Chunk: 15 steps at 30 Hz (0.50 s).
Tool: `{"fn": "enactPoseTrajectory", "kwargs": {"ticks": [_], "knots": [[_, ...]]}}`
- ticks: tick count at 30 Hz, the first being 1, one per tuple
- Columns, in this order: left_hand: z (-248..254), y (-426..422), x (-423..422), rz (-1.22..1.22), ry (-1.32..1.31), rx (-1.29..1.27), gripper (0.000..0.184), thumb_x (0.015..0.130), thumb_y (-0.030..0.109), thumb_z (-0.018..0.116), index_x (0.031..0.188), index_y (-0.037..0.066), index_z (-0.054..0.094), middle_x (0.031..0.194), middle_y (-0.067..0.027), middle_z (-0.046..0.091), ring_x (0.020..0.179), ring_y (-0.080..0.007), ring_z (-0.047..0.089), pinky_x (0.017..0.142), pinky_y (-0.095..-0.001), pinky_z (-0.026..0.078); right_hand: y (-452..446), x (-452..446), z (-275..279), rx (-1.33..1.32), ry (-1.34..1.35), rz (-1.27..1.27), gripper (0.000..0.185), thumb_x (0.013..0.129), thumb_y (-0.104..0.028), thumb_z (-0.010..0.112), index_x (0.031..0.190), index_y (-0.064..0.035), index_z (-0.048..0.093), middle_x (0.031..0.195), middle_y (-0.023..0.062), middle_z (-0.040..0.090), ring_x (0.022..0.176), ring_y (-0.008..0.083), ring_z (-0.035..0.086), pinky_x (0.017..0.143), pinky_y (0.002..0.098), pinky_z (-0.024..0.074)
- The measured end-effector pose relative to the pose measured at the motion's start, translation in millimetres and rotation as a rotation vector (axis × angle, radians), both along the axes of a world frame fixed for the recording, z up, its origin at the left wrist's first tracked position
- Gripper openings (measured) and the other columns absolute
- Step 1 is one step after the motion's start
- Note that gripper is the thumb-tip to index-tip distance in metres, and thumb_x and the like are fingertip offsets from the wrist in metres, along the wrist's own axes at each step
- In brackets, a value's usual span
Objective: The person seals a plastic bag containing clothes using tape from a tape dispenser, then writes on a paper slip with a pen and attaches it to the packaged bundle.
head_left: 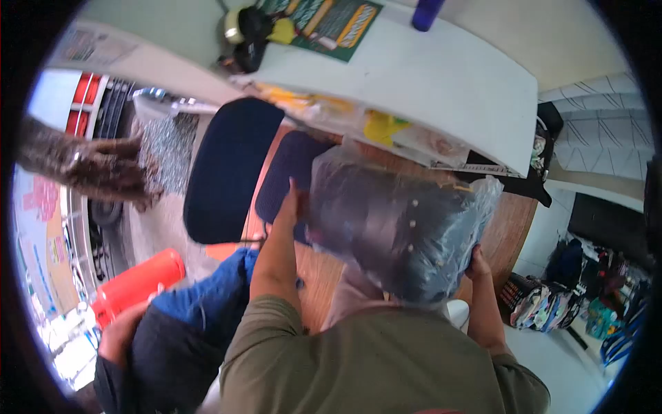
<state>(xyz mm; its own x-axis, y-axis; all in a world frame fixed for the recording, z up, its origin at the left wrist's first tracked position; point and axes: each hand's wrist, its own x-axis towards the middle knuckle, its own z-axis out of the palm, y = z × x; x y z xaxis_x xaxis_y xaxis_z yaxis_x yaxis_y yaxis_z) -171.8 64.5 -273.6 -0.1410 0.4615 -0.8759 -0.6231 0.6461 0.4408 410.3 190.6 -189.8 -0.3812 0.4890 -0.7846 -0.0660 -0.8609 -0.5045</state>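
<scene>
A dark bundle wrapped in clear plastic [393, 221] is held in front of my body, over my lap. It looks like folded fabric, with a row of small pale dots near its right part; I cannot tell exactly what it is. My left hand [296, 205] grips its left edge, the thumb showing and the other fingers mostly hidden. At the lower right corner, my right hand [477, 265] is closed on the plastic, fingers partly behind it. The crinkled wrap stands out loosely along the right side.
A white table [441, 76] carries a green printed sheet [338, 24] and a purple cylinder [427, 14]; yellow packets lie on its lower shelf. A dark blue chair [231, 169] stands left. Another person in dark clothes [183, 345] sits close by my left, near a red cylinder [141, 283].
</scene>
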Motion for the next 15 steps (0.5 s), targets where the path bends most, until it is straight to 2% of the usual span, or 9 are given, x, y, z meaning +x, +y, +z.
{"fn": "enactPoseTrajectory", "kwargs": {"ticks": [1,2,5,6,8,9,13,14,15], "knots": [[-9,10,4,0.029,-0.363,0.036,0.085,0.093,0.073,0.026,0.141,0.006,0.046,0.140,-0.0163,0.051,0.126,-0.0341,0.050,0.109,-0.0456,0.036,0,2,-2,0.013,-0.019,-0.024,0.100,0.071,-0.068,0.069,0.147,-0.0128,0.034,0.142,0.0050,0.048,0.128,0.0281,0.048,0.105,0.0464,0.0424],[-19,13,16,0.034,-0.514,0.035,0.085,0.093,0.073,0.026,0.142,0.006,0.046,0.140,-0.0162,0.051,0.126,-0.0340,0.050,0.109,-0.0456,0.036,-3,4,-9,0.033,-0.014,-0.066,0.090,0.080,-0.065,0.065,0.146,-0.0121,0.035,0.140,0.0050,0.050,0.126,0.0272,0.049,0.104,0.0449,0.0432],[-28,16,43,0.106,-0.460,-0.023,0.086,0.093,0.073,0.026,0.143,0.006,0.044,0.141,-0.0160,0.050,0.127,-0.0339,0.050,0.109,-0.0454,0.036,-6,8,-15,0.041,-0.148,-0.107,0.081,0.086,-0.060,0.061,0.146,-0.0120,0.035,0.138,0.0061,0.051,0.125,0.0263,0.050,0.104,0.0439,0.0431],[-23,18,45,0.129,-0.425,-0.031,0.086,0.093,0.074,0.026,0.143,0.006,0.043,0.141,-0.0159,0.050,0.127,-0.0339,0.050,0.109,-0.0454,0.036,0,-2,8,0.020,-0.172,-0.097,0.078,0.087,-0.057,0.063,0.146,-0.0129,0.036,0.137,0.0070,0.052,0.124,0.0257,0.051,0.104,0.0431,0.0427],[-5,19,53,0.182,-0.344,-0.043,0.086,0.093,0.074,0.026,0.144,0.006,0.042,0.141,-0.0157,0.050,0.127,-0.0338,0.049,0.109,-0.0453,0.036,2,12,-4,0.052,-0.099,-0.069,0.082,0.085,-0.057,0.065,0.146,-0.0105,0.036,0.137,0.0079,0.051,0.123,0.0256,0.051,0.104,0.0425,0.0430],[10,25,58,0.208,-0.309,-0.046,0.087,0.093,0.074,0.026,0.144,0.006,0.042,0.141,-0.0156,0.050,0.127,-0.0337,0.049,0.109,-0.0453,0.036,3,18,-6,0.074,-0.067,-0.059,0.084,0.084,-0.058,0.066,0.145,-0.0094,0.036,0.137,0.0084,0.051,0.123,0.0255,0.051,0.104,0.0422,0.0431],[111,27,63,0.296,-0.180,-0.004,0.087,0.092,0.075,0.026,0.145,0.007,0.039,0.142,-0.0152,0.049,0.128,-0.0336,0.049,0.109,-0.0451,0.036,40,2,101,0.193,-0.055,0.040,0.102,0.074,-0.066,0.071,0.145,-0.0014,0.036,0.137,0.0113,0.052,0.124,0.0260,0.050,0.105,0.0410,0.0405],[148,29,63,0.310,-0.151,0.018,0.088,0.092,0.075,0.026,0.146,0.007,0.039,0.142,-0.0151,0.049,0.128,-0.0335,0.049,0.109,-0.0450,0.036,53,-6,132,0.328,-0.068,0.078,0.099,0.078,-0.069,0.064,0.145,-0.0027,0.038,0.136,0.0124,0.053,0.124,0.0255,0.050,0.106,0.0411,0.0394],[188,32,61,0.318,-0.119,0.040,0.088,0.092,0.075,0.026,0.146,0.007,0.038,0.142,-0.0150,0.049,0.128,-0.0335,0.049,0.109,-0.0450,0.036,65,-10,149,0.304,-0.074,-0.020,0.094,0.082,-0.069,0.058,0.145,-0.0028,0.038,0.136,0.0135,0.053,0.124,0.0256,0.050,0.105,0.0409,0.0401]]}}
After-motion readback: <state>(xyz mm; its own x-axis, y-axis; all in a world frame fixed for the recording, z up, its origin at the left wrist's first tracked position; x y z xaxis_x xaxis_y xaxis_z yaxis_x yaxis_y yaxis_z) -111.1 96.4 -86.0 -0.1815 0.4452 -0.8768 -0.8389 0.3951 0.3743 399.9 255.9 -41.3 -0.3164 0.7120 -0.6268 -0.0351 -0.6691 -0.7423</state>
